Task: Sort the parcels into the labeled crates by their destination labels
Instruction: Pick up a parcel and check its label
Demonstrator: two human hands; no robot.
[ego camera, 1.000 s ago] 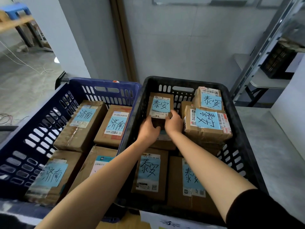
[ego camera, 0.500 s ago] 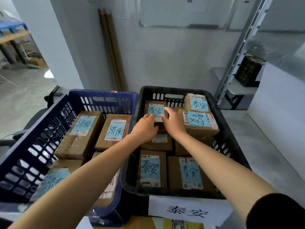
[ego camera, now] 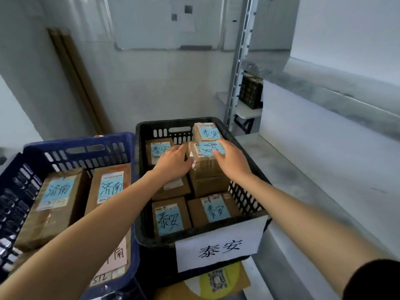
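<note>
A black crate (ego camera: 155, 240) with a white sign (ego camera: 218, 247) reading 泰安 holds several brown parcels with blue 泰安 labels. A tall stacked parcel (ego camera: 207, 178) stands at its right side. My left hand (ego camera: 173, 162) touches that parcel's left edge with fingers stretched out. My right hand (ego camera: 232, 160) rests flat on its top, over the blue label. A smaller parcel (ego camera: 158, 148) lies free at the back left, another (ego camera: 206, 132) at the back right. The blue crate (ego camera: 75, 141) on the left holds parcels (ego camera: 56, 191) labelled 济南.
A grey ledge (ego camera: 303, 180) runs along the right of the black crate. A metal shelf upright (ego camera: 238, 72) and a dark basket (ego camera: 251, 92) stand behind it. Flat cardboard with a yellow circle (ego camera: 216, 280) lies under the black crate. A wall is close behind both crates.
Both hands have left the small parcel at the back left of the black crate and moved right onto the tall stacked parcel. The view has pulled back and tilted up.
</note>
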